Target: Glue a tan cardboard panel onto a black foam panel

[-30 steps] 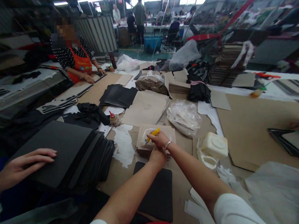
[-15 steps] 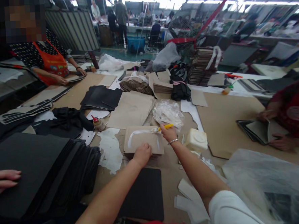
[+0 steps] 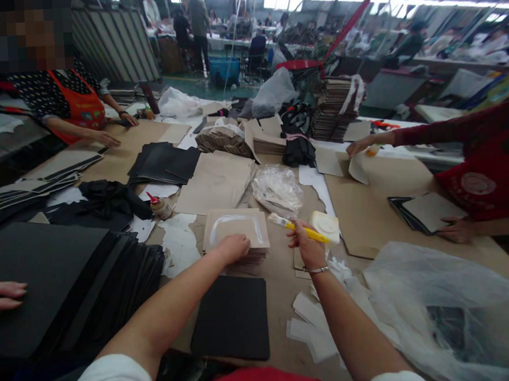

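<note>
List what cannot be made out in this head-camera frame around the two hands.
- Left hand: its fingertips press the edge of the glue-streaked tan cardboard sheet; how many sheets lie under it is hidden.
- Right hand: grips the yellow-handled brush; its bristles are too small to tell.
- White plastic tub: partly behind the brush, contents unseen.

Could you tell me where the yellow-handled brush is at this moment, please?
In the head view, the yellow-handled brush is just right of centre, held in the right hand, between the glue-marked cardboard stack and the white tub.
</note>
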The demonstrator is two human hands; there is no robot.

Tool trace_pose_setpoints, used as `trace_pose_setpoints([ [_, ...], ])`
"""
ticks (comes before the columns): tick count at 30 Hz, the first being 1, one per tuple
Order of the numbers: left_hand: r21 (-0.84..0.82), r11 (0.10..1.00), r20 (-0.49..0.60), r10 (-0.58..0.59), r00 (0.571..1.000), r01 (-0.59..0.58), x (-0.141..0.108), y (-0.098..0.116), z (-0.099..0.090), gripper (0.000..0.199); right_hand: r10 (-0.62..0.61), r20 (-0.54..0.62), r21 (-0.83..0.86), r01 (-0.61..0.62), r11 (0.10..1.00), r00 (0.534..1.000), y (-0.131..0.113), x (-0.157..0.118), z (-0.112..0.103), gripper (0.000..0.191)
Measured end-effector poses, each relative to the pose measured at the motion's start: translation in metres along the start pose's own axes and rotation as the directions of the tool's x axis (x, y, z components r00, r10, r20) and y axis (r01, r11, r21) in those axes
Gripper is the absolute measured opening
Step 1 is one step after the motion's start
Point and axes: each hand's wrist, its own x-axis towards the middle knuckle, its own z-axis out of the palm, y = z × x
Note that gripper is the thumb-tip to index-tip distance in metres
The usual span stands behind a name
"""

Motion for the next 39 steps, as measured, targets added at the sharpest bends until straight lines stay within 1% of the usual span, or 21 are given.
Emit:
trace_pose_setpoints([
  [2,0.019,1.0,-0.094,-0.012,0.995,0.014,-0.01,0.004,-0.006,0.018,-0.075,-0.032,0.076,0.077,0.994,0.997,-0.008,-0.005,-0.008,0.058],
  [3,0.011,0.999,-0.191,-0.043,0.981,0.046,-0.018,0.005,-0.011,0.017,-0.103,-0.039,0.086,0.106,0.991,0.994,-0.009,-0.009,-0.01,0.058],
  [4,-0.023,0.995,-0.325,-0.098,0.941,0.095,-0.028,0.005,-0.017,0.015,-0.125,-0.038,0.081,0.128,0.988,0.991,-0.008,-0.014,-0.01,0.056],
  [5,-0.096,0.984,-0.478,-0.177,0.86,0.149,-0.04,0.004,-0.023,0.011,-0.145,-0.024,0.066,0.146,0.987,0.989,-0.006,-0.019,-0.009,0.053],
  [6,-0.213,0.958,-0.622,-0.284,0.73,0.191,-0.053,0.003,-0.03,0.008,-0.166,0.005,0.049,0.165,0.985,0.986,-0.002,-0.024,-0.004,0.05],
  [7,-0.365,0.909,-0.716,-0.413,0.563,0.203,-0.066,0.002,-0.037,0.004,-0.188,0.05,0.035,0.186,0.982,0.981,0.002,-0.028,0.002,0.046],
  [8,-0.53,0.831,-0.74,-0.55,0.386,0.167,-0.079,0.002,-0.043,0.004,-0.212,0.1,0.019,0.212,0.977,0.972,0.005,-0.033,0.011,0.042],
  [9,-0.685,0.724,-0.693,-0.681,0.237,0.076,-0.09,0.002,-0.047,0.008,-0.237,0.147,-0.005,0.241,0.971,0.96,0.008,-0.037,0.022,0.039],
  [10,-0.807,0.589,-0.589,-0.795,0.141,-0.051,-0.099,0.003,-0.05,0.013,-0.257,0.183,-0.039,0.268,0.963,0.949,0.01,-0.041,0.033,0.036],
  [11,-0.88,0.434,-0.458,-0.882,0.107,-0.191,-0.106,0.006,-0.051,0.019,-0.267,0.205,-0.085,0.289,0.954,0.942,0.01,-0.044,0.044,0.034],
  [12,-0.906,0.278,-0.329,-0.937,0.119,-0.318,-0.11,0.011,-0.051,0.023,-0.269,0.213,-0.139,0.302,0.943,0.939,0.01,-0.047,0.054,0.032],
  [13,-0.898,0.14,-0.223,-0.962,0.158,-0.418,-0.112,0.017,-0.049,0.027,-0.267,0.212,-0.196,0.309,0.931,0.94,0.009,-0.05,0.063,0.03],
  [15,-0.844,-0.048,-0.092,-0.968,0.232,-0.534,-0.113,0.03,-0.042,0.033,-0.27,0.192,-0.279,0.317,0.907,0.943,0.007,-0.055,0.072,0.026],
  [18,-0.79,-0.18,-0.02,-0.948,0.318,-0.586,-0.115,0.045,-0.026,0.036,-0.301,0.123,-0.316,0.325,0.891,0.946,0.008,-0.063,0.068,0.024],
  [21,-0.748,-0.295,0.05,-0.918,0.393,-0.594,-0.126,0.044,-0.006,0.036,-0.323,0.101,-0.327,0.338,0.882,0.941,0.017,-0.073,0.048,0.025],
  [24,-0.795,-0.303,0.123,-0.929,0.349,-0.525,-0.144,0.035,0.024,0.046,-0.375,0.138,-0.399,0.397,0.826,0.917,0.039,-0.089,0.019,0.024],
  [26,-0.885,-0.291,0.167,-0.927,0.336,-0.362,-0.159,0.035,0.053,0.051,-0.392,0.166,-0.471,0.422,0.774,0.905,0.061,-0.105,-0.001,0.024],
  [30,-0.975,-0.197,0.224,-0.878,0.422,0.108,-0.187,0.053,0.117,0.043,-0.319,0.249,-0.58,0.404,0.708,0.915,0.114,-0.146,-0.028,0.029],
  [32,-0.964,-0.135,0.226,-0.87,0.438,0.231,-0.198,0.062,0.141,0.04,-0.278,0.29,-0.604,0.401,0.689,0.916,0.139,-0.164,-0.031,0.032],
  [34,-0.954,-0.113,0.229,-0.875,0.426,0.279,-0.206,0.063,0.156,0.036,-0.257,0.327,-0.618,0.412,0.67,0.909,0.16,-0.176,-0.026,0.033],
  [39,-0.93,-0.07,0.217,-0.897,0.386,0.362,-0.208,0.037,0.171,0.026,-0.19,0.389,-0.661,0.417,0.624,0.901,0.194,-0.178,0.0,0.029],
])
